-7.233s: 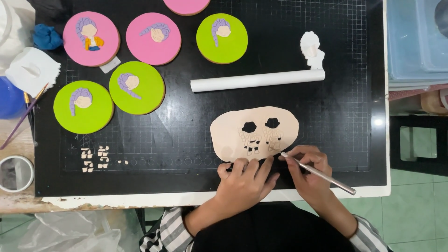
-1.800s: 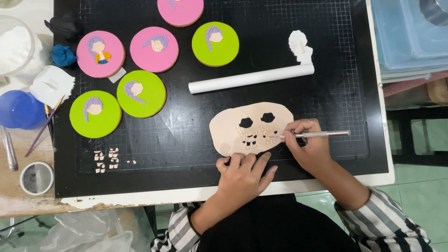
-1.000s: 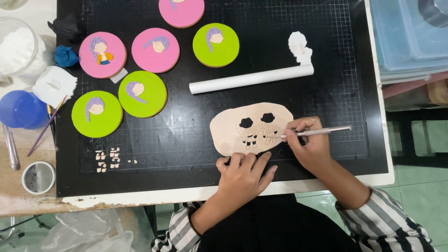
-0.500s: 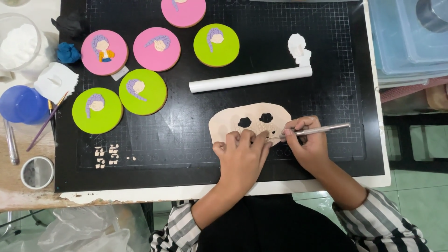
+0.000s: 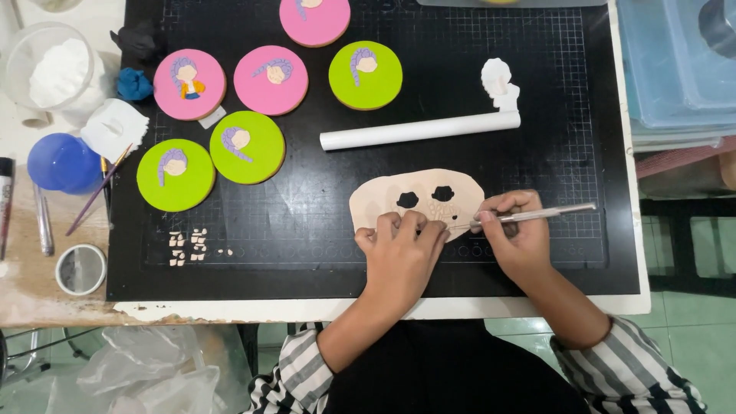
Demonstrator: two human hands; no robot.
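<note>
Dough [image 5: 383, 201], one flat tan sheet with two dark holes, lies just past both hands, long side going left to right. Left hand [image 5: 399, 249] presses flat on its near edge. Right hand [image 5: 517, 234] pinches one thin metal tool [image 5: 537, 215], tip touching the dough. Six round discs [image 5: 366, 74] sit farther away.

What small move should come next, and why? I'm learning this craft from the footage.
Probably draw the thin tool a little further along its cut: the right hand has its tip in the tan clay sheet below two cut-out holes, while the left hand presses the sheet flat.
</note>
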